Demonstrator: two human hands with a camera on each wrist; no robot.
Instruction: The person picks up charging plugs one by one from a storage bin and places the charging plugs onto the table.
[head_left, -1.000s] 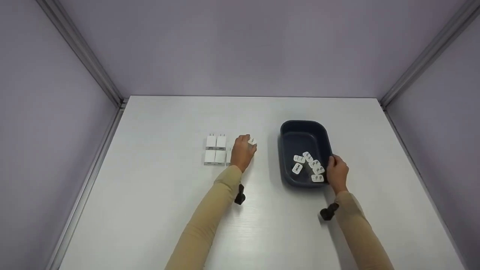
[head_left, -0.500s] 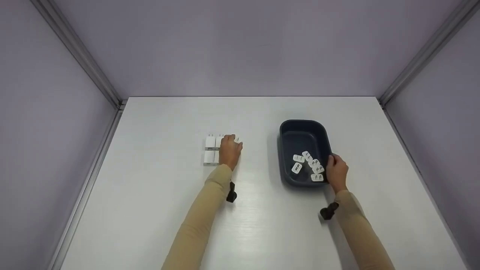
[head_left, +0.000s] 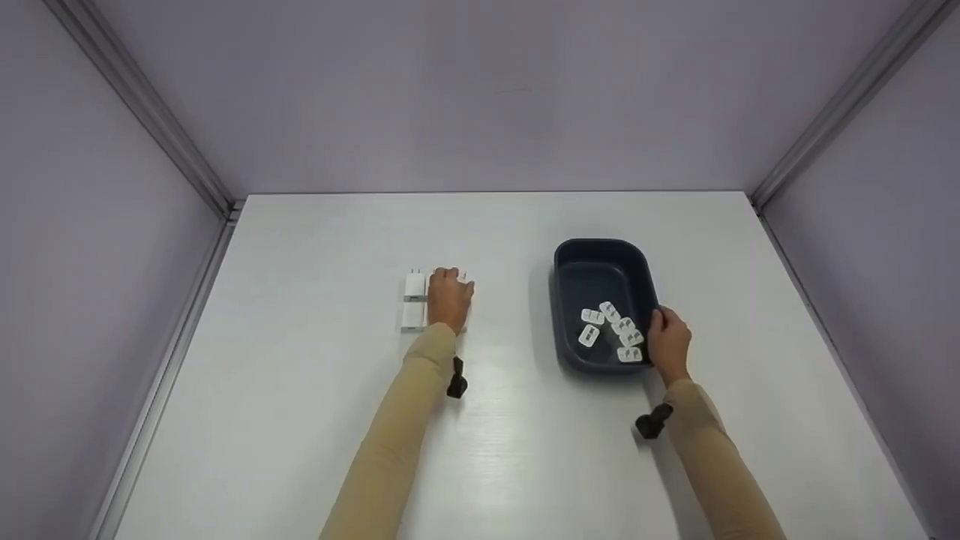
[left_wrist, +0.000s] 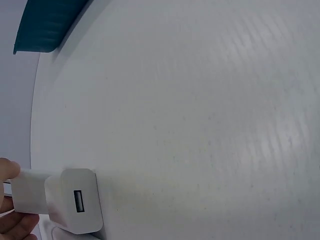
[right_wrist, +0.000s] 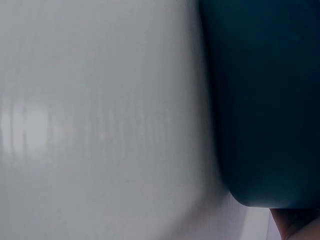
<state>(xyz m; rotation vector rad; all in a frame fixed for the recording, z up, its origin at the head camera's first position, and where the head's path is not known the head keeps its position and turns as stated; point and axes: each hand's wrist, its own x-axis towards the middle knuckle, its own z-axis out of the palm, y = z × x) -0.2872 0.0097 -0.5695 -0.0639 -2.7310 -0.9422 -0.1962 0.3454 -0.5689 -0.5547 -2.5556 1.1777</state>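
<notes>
My left hand [head_left: 450,301] pinches a white plug-in charger [left_wrist: 30,192] between thumb and fingers at the back right of a small block of chargers. Right in front of it in the left wrist view stands another charger [left_wrist: 82,200], its USB slot facing the camera. To the hand's left lie a charger with prongs pointing away [head_left: 415,285] and a nearer charger [head_left: 413,315]; others are partly hidden under the hand. My right hand [head_left: 670,341] grips the right side of a dark blue plastic bin [head_left: 559,322]. Several white chargers [head_left: 630,354] lie loose in its near half.
Everything stands on a white table [head_left: 300,420], with the bin right of the charger block. A pale wall [head_left: 480,97] rises behind the table's back edge, and panels close both sides. A black wrist camera [head_left: 456,379] sticks out from the left sleeve.
My left hand has moved left with the charger, from right of the block to the block itself, now covering some chargers. My right hand stays on the bin.
</notes>
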